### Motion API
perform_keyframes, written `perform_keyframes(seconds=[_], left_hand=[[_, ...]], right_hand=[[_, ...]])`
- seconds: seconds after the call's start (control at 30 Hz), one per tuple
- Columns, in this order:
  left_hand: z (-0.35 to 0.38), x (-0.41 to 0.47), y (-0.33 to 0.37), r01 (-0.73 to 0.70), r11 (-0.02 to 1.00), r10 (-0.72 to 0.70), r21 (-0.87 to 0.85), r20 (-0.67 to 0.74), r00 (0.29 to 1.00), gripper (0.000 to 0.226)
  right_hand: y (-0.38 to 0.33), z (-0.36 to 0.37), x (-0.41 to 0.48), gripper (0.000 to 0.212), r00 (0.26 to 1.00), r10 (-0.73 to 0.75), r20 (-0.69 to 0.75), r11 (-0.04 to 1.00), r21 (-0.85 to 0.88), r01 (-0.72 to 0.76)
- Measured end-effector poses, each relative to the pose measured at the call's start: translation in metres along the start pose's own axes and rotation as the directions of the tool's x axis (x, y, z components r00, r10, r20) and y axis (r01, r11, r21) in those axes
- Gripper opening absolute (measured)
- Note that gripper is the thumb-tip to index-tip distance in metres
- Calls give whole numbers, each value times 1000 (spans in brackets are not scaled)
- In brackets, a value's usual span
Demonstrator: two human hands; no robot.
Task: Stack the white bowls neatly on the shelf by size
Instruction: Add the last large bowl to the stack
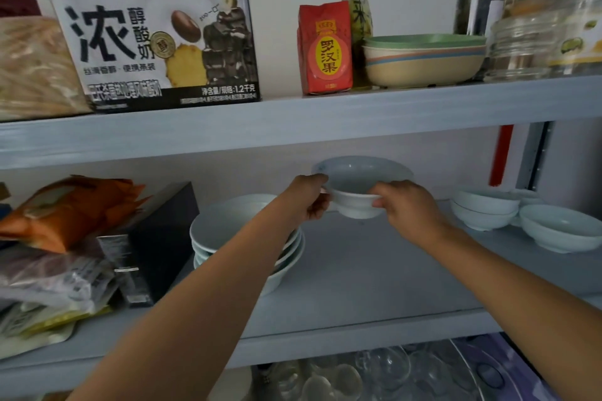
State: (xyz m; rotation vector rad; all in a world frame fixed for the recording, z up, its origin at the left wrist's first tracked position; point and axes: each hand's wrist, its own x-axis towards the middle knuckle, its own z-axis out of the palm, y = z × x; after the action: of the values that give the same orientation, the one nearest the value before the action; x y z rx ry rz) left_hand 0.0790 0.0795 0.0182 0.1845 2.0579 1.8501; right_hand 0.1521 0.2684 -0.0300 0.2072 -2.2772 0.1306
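Head view: white bowl point(358, 187) held in the air over the middle shelf point(358, 270), between two groups of bowls and tilted a little toward the camera. Left hand point(311, 197) grips its left rim and side; right hand point(405, 207) grips its right side, fingers curled under the rim. Both hands are closed on the one bowl.

Stack of large bowls point(241, 238) sits to the left, partly hidden by the left forearm. Smaller bowls to the right: a pair stacked point(485, 210), one single point(560, 228) just beside them.

Step, as judged: carrying a mid-sized bowl to its place. Next move calls for choosing the matching stack, levelling the bowl, and lowering it centred so it nests. Snack bags point(65, 208) lie at far left.
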Motion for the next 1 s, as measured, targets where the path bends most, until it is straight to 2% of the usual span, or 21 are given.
perform_keyframes(seconds=[0.07,0.17,0.37,0.57,1.0], left_hand=[[-9,-7,0,-17,1000,17,-12,14,1000,29],[-23,-13,5,-101,995,101,-16,-19,995,39],[-57,-40,13,-195,978,188,-73,-98,977,28],[-89,-59,8,-196,976,178,-92,-175,968,21],[-144,-89,-14,-172,982,145,-76,-280,949,28]], right_hand=[[-12,-4,7,26,999,-38,-29,999,10,38],[-28,-6,18,19,997,-49,-58,998,42,51],[-61,-5,37,11,990,-110,-93,988,95,119],[-94,3,46,7,987,-150,-65,978,137,158],[-151,23,52,9,974,-223,-31,937,268,223]])
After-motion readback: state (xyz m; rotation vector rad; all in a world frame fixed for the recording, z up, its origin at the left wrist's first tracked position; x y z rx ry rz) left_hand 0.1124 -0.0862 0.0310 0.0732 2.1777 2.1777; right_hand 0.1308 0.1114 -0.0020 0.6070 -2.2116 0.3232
